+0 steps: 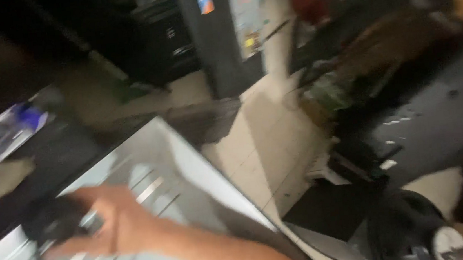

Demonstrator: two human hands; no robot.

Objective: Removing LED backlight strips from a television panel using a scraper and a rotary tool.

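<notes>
Pretty blurry shot, but 1 hand [110,223] is reaching across the pale ribbed bench [156,171], fingers closed around a dark roundish object [53,219] near its left edge. I'd keep that grip firm and move slowly. Other hand isn't in view.

One bare forearm [221,255] shows, no sleeve, watch or glove on it; the hand [110,221] is blurred, fingers [67,250] indistinct.

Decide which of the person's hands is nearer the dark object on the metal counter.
Probably the right hand: it touches the dark object, though blurred. The left hand is out of view.
</notes>
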